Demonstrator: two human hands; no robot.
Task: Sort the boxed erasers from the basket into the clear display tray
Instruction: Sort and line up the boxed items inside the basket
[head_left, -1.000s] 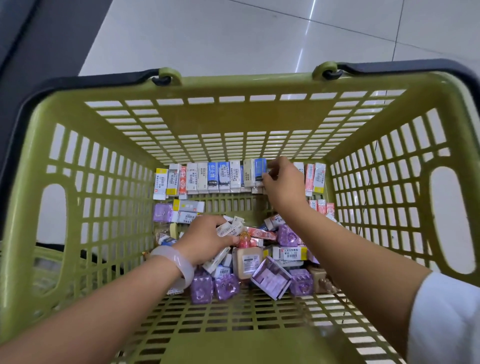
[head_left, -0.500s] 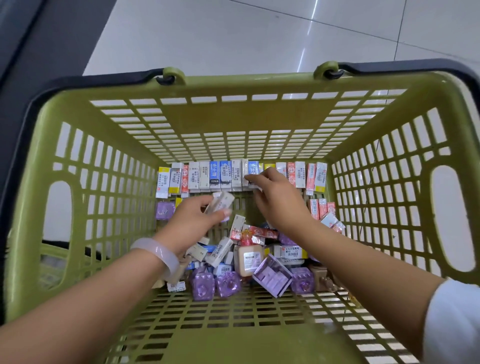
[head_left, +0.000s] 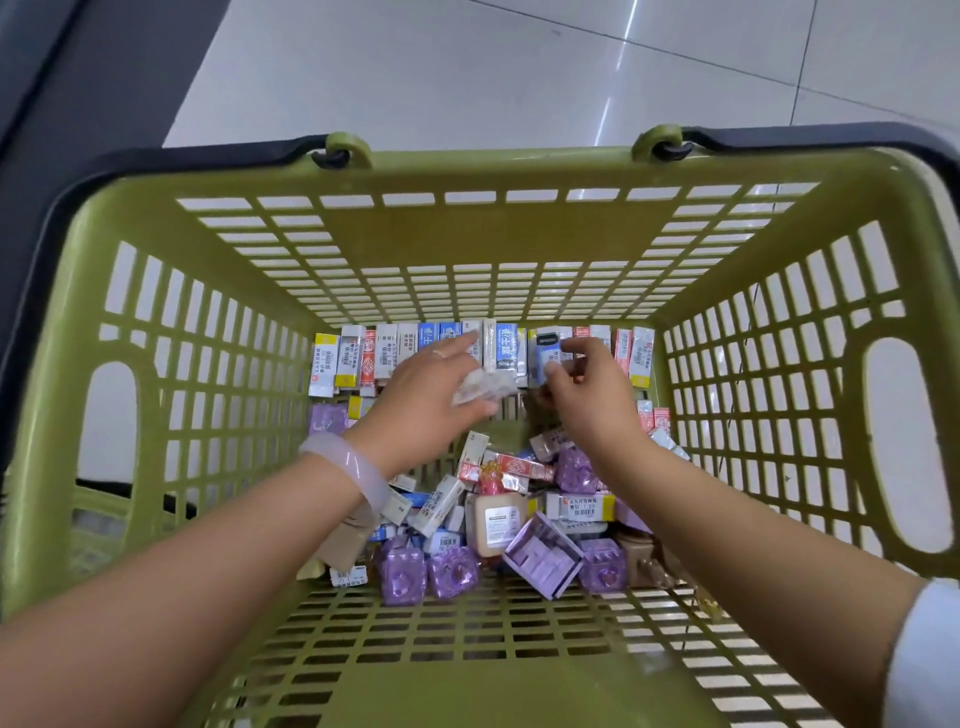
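Placing step: left hand (head_left: 423, 397) pinches blurred eraser box (head_left: 480, 387), bringing it to upright row (head_left: 483, 353) at basket (head_left: 467, 228) far wall. Right hand (head_left: 584, 389) fingers curled on blue box (head_left: 548, 356) in row. Clear tray edges indistinct. Next, likely: slot box upright into gap between hands.

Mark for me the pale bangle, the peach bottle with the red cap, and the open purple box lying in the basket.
pale bangle (head_left: 358, 475): head view, on the band's outer curve at the left wrist.
peach bottle (head_left: 493, 525): head view, on its labelled body.
open purple box (head_left: 543, 561): head view, on its ribbed inside.
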